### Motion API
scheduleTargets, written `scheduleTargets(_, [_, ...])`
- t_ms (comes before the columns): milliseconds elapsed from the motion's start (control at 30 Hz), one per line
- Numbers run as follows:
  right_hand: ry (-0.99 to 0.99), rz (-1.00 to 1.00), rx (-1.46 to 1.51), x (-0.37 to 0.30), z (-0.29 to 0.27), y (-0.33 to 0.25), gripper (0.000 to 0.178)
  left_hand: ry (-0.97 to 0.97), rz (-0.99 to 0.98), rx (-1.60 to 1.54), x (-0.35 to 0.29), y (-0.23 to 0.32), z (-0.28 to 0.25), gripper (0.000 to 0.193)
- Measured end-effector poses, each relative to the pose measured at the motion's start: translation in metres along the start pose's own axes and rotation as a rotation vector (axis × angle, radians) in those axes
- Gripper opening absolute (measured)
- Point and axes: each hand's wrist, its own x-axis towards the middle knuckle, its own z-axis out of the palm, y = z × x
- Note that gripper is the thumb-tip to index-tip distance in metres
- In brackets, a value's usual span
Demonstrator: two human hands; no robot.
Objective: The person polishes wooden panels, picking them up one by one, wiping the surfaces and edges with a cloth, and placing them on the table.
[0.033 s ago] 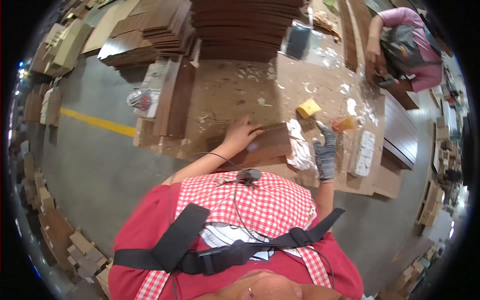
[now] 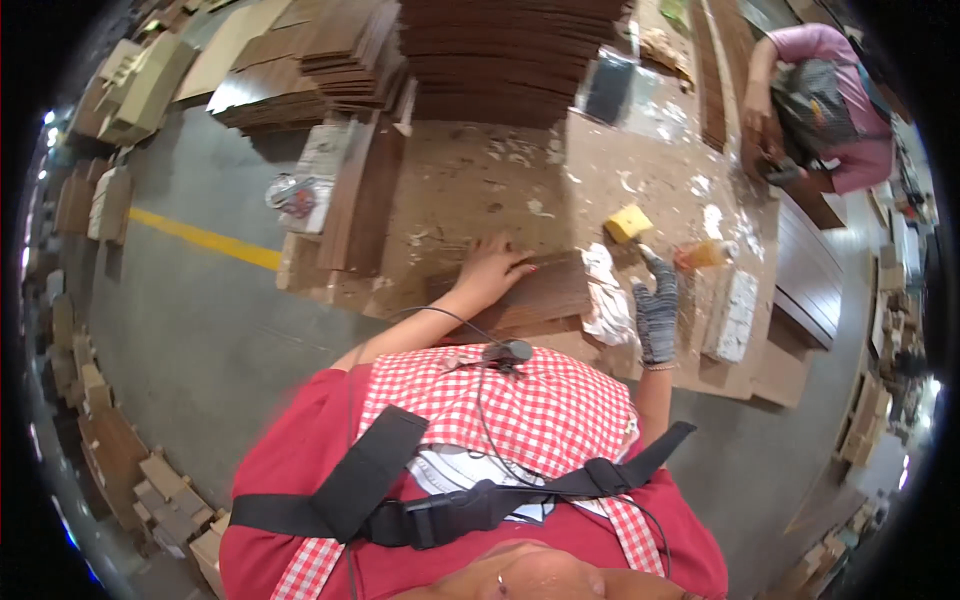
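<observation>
Bare tabletop (image 2: 480, 190) is lying open beyond the dark board (image 2: 545, 290); a white rag (image 2: 605, 300) and yellow sponge (image 2: 628, 222) are crowding its right side.

The workbench (image 2: 480, 190) was a broad brown board, dusty and smeared with pale dried patches. A tall stack of dark veneer sheets (image 2: 510, 60) sat along its far edge. Narrow dark wood strips (image 2: 365, 190) lay down its left side, beside a pale slab (image 2: 318, 170). Near the front lay a dark wood panel (image 2: 545, 290), with a white rag (image 2: 605, 295) touching its right end. A yellow sponge (image 2: 628, 222) rested farther back, an orange bottle (image 2: 703, 256) lay to its right, and a white block (image 2: 735, 312) sat close to the right edge.
</observation>
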Motion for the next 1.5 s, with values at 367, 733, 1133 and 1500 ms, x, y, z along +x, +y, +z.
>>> scheduleTargets(367, [-0.342,-0.577,0.343,0.092,0.146,-0.190,0.037,1.157,-0.223,0.161,-0.080,-0.062,-0.162,0.044])
scheduleTargets(733, [-0.585,-0.959,-0.195,0.105,0.282,-0.231,0.040,0.977,-0.615,0.466,-0.072,-0.134,-0.152,0.090])
scheduleTargets(1133, [-0.476,0.057,0.832,0.065,0.144,-0.126,0.031,0.841,-0.561,0.431,-0.034,-0.129,-0.199,0.080])
scheduleTargets(1500, [-0.210,0.287,0.696,-0.021,0.088,-0.052,0.024,0.940,-0.433,0.512,-0.082,-0.143,-0.167,0.031])
